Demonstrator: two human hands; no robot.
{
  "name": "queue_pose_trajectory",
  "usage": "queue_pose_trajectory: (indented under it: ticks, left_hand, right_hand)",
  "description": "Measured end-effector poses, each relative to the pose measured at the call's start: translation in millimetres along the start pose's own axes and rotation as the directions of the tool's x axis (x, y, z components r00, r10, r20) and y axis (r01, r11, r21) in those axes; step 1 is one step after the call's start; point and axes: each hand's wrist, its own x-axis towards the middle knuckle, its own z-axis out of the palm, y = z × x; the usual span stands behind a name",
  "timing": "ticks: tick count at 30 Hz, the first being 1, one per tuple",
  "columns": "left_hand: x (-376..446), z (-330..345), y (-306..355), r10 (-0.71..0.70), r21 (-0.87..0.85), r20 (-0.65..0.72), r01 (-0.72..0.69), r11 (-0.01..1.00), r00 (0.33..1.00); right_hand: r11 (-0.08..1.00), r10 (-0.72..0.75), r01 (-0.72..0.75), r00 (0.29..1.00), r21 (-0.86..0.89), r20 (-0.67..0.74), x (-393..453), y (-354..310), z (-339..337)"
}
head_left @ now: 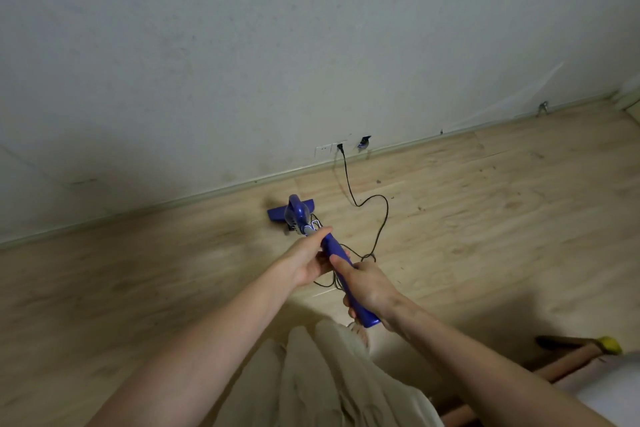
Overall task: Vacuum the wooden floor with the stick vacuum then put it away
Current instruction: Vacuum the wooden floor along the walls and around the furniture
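My left hand (309, 258) is wrapped around the upper part of the blue handle of the stick vacuum (332, 246), fingers curled under it and forefinger lying along the top. Just ahead of that hand the vacuum's motor body and its flat floor head (277, 212) rest on the wooden floor (485, 218), near the skirting of the pale wall (311, 45). My right hand (369, 288) grips the lower end of the same handle, thumb on top, close behind the left. A black cord (382, 218) loops over the boards from under my hands up to a wall socket (325, 150). Far right, a wooden pole with a yellow tip (611, 345) lies low in the corner.
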Motion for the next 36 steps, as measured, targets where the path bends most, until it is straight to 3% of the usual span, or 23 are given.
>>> queue_pose_trajectory:
  ticks: [6,13,18,25,31,36]
  left_hand:
    - [18.4,11.1,24.2,-0.013,0.018,0.047,0.012,1.0,0.999]
    - [47.3,7.1,48.6,0.024,0.053,-0.028,-0.022,0.998,0.999]
    - [52.5,9.7,62.3,0.025,0.075,-0.008,-0.025,0.997,1.0]
    - [50.4,27.5,42.3,-0.004,0.102,-0.039,0.008,0.995,0.999]
    - [42.7,33.2,38.7,-0.068,0.031,0.024,0.067,0.997,0.997]
    - [48.3,39.5,45.1,-0.045,0.037,0.009,0.044,0.998,0.999]
  right_hand:
    - [0.999,0.023,-0.022,1.0,0.036,-0.014,22.9,-18.0,-13.0]
    - [0.997,0.004,-0.007,1.0,0.083,0.03,63.6,-31.0,-4.1]
    - [0.991,0.001,-0.009,0.998,0.13,0.06,75.4,-38.8,-8.7]
    - [0.991,0.045,-0.054,0.996,0.12,0.077,66.7,-20.8,-22.8]
    - [0.995,0.046,-0.056,0.993,0.084,0.113,47.0,-24.4,-47.7]
    - [0.995,0.026,-0.034,0.995,0.089,0.092,56.5,-28.2,-49.9]
